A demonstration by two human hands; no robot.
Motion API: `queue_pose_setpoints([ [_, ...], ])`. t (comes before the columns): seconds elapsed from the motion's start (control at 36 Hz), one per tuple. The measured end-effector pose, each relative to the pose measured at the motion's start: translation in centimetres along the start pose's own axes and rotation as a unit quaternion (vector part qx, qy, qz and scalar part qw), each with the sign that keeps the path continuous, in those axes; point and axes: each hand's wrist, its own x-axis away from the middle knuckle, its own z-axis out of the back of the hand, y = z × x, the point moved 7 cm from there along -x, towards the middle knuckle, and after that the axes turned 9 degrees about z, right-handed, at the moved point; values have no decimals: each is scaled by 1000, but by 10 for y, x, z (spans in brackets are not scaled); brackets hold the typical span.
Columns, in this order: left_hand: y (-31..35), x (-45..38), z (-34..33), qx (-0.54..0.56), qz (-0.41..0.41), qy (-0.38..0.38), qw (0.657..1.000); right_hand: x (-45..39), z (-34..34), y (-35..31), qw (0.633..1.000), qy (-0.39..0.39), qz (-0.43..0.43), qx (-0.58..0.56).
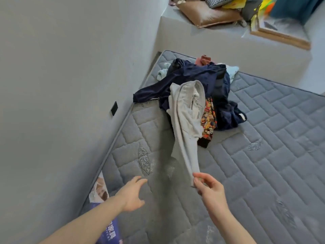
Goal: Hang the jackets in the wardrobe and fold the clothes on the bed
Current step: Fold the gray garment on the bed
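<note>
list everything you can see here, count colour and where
grey garment: 1, light grey, pulled from the pile, one end pinched in the right hand
clothes pile: 1, mostly navy with a patterned orange piece, on the mattress near the wall
mattress: 1, grey quilted, fills the lower frame
cushion: 1, brown, on the ledge at top
wall socket: 1, black, on the grey wall
left hand: open, reaching toward the garment
right hand: fingers pinching the garment

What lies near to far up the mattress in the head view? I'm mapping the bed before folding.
Right hand pinching the grey garment → patterned garment → navy clothes pile → rust-red garment.
</note>
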Motion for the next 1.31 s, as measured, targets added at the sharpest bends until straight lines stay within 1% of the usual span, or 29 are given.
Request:
queue_pose_setpoints([
  [0.06, 26, 44, 13, 62, -45, 21, 997, 33, 3, -37, 999, -33, 15, -6],
  [0.14, 60, 108, 32, 165, -110, 50, 979, 81, 3, -91, 995, -85, 48, -5],
  [0.22, 83, 159, 51, 212, -146, 112, 960, 126, 10, -131, 991, -102, 81, -7],
  [0.28, 92, 182, 58, 215, -143, 139, 956, 151, 15, -150, 991, -97, 95, -15],
  [0.39, 92, 206, 47, 158, -73, 117, 978, 192, 24, -172, 989, -67, 108, -76],
  [0.47, 82, 221, 33, 127, -27, 114, 985, 215, 29, -182, 985, -56, 121, -109],
  [0.5, 76, 225, 30, 131, -16, 118, 984, 220, 34, -184, 985, -43, 128, -110],
  [0.56, 66, 232, 31, 172, 1, 115, 978, 227, 48, -185, 985, -8, 132, -113],
  [0.64, 56, 241, 46, 211, 14, 123, 970, 234, 74, -174, 983, 61, 104, -140],
  [0.69, 54, 248, 58, 247, 7, 126, 961, 240, 89, -166, 980, 91, 91, -153],
  [0.81, 74, 266, 88, 277, -53, 123, 952, 252, 110, -160, 968, 145, 80, -187],
  [0.89, 99, 287, 110, 301, -102, 101, 943, 260, 121, -159, 956, 185, 80, -211],
  [0.97, 126, 309, 133, 319, -150, 66, 934, 266, 129, -163, 948, 206, 83, -227],
  [1.0, 133, 315, 142, 318, -159, 64, 932, 268, 132, -165, 945, 208, 81, -239],
  [1.06, 142, 326, 166, 295, -177, 91, 934, 269, 137, -172, 936, 208, 80, -272],
  [1.14, 145, 337, 201, 174, -194, 170, 950, 270, 146, -189, 925, 197, 103, -307],
  [1.19, 139, 340, 218, 61, -169, 233, 956, 271, 149, -200, 927, 188, 127, -299],
  [1.22, 135, 341, 225, 18, -157, 259, 953, 271, 149, -206, 930, 183, 141, -285],
  [1.25, 131, 341, 229, -7, -149, 276, 950, 272, 148, -211, 935, 178, 152, -268],
  [1.31, 124, 338, 235, -15, -138, 288, 947, 273, 141, -216, 942, 165, 169, -237],
])
